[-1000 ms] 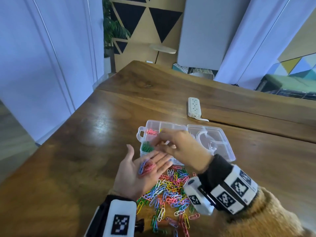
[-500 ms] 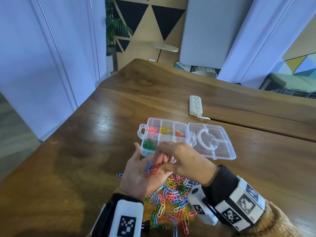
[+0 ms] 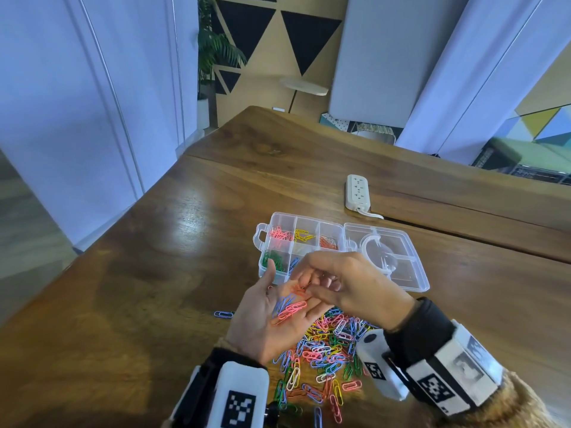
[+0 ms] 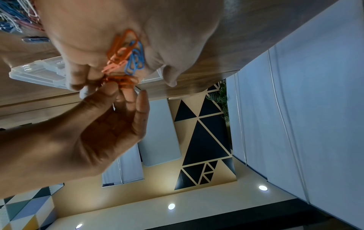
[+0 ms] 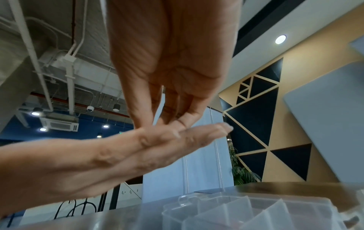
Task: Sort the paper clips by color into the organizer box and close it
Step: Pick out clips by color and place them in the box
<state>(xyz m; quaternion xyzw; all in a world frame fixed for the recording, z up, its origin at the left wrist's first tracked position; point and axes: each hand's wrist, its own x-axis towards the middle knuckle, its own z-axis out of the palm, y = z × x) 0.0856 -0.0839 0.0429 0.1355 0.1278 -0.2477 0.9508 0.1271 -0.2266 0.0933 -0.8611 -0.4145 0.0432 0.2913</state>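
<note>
The clear organizer box (image 3: 319,228) lies open on the wooden table, its lid (image 3: 401,273) folded out to the right. Its compartments hold pink, yellow, orange, green and blue clips. My left hand (image 3: 278,291) is flat and palm up in front of the box, with pink, blue and orange paper clips (image 3: 289,307) lying on it. My right hand (image 3: 312,288) reaches onto that palm from the right. In the left wrist view its thumb and fingers pinch orange paper clips (image 4: 122,80) at the base of the left fingers. A mixed pile of paper clips (image 3: 324,353) lies below both hands.
A single blue clip (image 3: 224,314) lies apart on the table (image 3: 154,288), left of my left hand. A white power strip (image 3: 357,193) sits beyond the box. The table's left edge runs diagonally close by.
One second ago my right hand was over the box. It has come back to the left palm and now pinches orange clips there. The left hand has stayed palm up.
</note>
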